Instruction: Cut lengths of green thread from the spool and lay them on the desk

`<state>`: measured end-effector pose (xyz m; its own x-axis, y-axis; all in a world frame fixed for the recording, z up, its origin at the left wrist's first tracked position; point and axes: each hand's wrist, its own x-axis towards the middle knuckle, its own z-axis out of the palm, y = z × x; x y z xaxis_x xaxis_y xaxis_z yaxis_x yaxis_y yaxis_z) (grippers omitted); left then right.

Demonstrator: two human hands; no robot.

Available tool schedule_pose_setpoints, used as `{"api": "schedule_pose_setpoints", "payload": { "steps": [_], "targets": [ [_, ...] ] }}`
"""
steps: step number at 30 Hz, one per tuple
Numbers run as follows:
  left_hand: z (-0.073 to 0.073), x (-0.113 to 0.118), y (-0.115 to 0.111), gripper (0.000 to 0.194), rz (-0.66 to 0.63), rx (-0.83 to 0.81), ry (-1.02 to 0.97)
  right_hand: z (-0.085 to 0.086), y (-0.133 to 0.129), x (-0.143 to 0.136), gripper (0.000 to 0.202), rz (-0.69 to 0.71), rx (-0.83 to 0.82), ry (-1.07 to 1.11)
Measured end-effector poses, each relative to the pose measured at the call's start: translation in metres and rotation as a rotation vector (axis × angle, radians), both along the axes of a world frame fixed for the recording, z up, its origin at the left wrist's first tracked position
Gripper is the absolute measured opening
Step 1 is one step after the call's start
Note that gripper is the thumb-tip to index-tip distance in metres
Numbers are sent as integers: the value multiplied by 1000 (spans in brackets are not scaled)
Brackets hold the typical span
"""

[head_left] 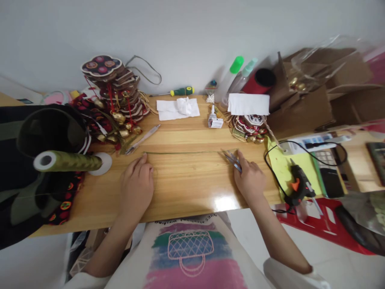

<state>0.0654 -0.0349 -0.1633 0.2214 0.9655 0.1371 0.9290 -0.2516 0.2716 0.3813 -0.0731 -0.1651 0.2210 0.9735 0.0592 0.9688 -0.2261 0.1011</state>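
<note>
A thin olive-green cord (183, 152) runs taut and straight across the wooden table between my hands. Its left end is pinched by the fingertips of my left hand (138, 182), which rests at the table. My right hand (249, 178) is closed on small scissors (233, 159), probably thread snips, whose parted blades point left at the cord near its right end. The cord's tip reaches the right index finger; whether those fingers also grip it I cannot tell. Left of my left hand, a spool of olive thread (72, 161) stands tilted in view.
A ballpoint pen (144, 138), white tissue (179, 108), a glue bottle (213, 118) and a green screwdriver (182, 91) lie beyond the cord. Stacked ornaments with bells (120, 92) stand back left. At right are a glue gun (299, 184), its cable and cardboard boxes (300, 108).
</note>
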Motion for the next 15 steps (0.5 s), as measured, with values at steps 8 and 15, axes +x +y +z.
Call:
{"api": "schedule_pose_setpoints", "payload": {
  "steps": [8,15],
  "targets": [
    [1,-5,-4,25,-15,46,-14,-1,-5,-1,45,-10,68,74],
    [8,9,-5,22,-162,37,-66,11,-10,-22,43,140,6,250]
  ]
}}
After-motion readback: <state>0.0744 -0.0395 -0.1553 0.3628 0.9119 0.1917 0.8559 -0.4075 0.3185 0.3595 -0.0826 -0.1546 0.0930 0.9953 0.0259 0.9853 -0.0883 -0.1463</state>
